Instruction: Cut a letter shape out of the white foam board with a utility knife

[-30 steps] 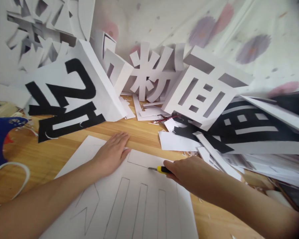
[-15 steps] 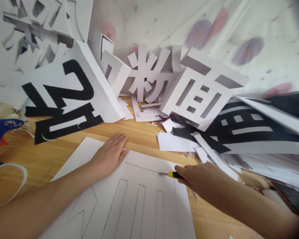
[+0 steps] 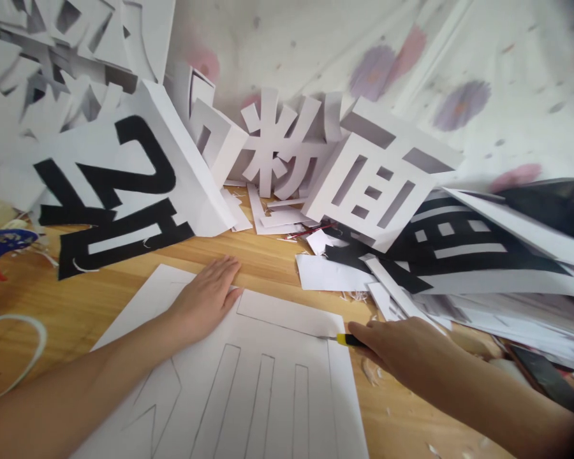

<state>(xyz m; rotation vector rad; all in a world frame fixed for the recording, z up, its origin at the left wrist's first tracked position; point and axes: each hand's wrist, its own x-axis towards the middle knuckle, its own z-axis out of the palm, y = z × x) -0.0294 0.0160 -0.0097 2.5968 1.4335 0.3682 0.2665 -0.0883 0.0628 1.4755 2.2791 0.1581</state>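
Note:
A white board (image 3: 277, 395) with pencilled character outlines lies on the wooden table in front of me. My left hand (image 3: 205, 296) rests flat on its far edge, fingers stretched out together. In my right hand (image 3: 402, 347) is a craft knife (image 3: 347, 340) with a yellow and black handle. Its blade tip meets the board near the right end of a drawn line, close to the board's right edge. The fingers wrap round the handle and hide its rear part.
White three-dimensional characters (image 3: 373, 191) stand at the back against a flowered curtain (image 3: 387, 70). Black cut-out lettering (image 3: 138, 217) leans at the left. Paper offcuts (image 3: 332, 273) and stacked sheets (image 3: 502, 315) lie at the right, with a phone-like dark object (image 3: 548, 376). A white cord loop (image 3: 41, 341) is at the left.
My right hand has drawn the craft knife a little further right along the pencilled line. My left hand stays put on the board. The whole view has shifted slightly.

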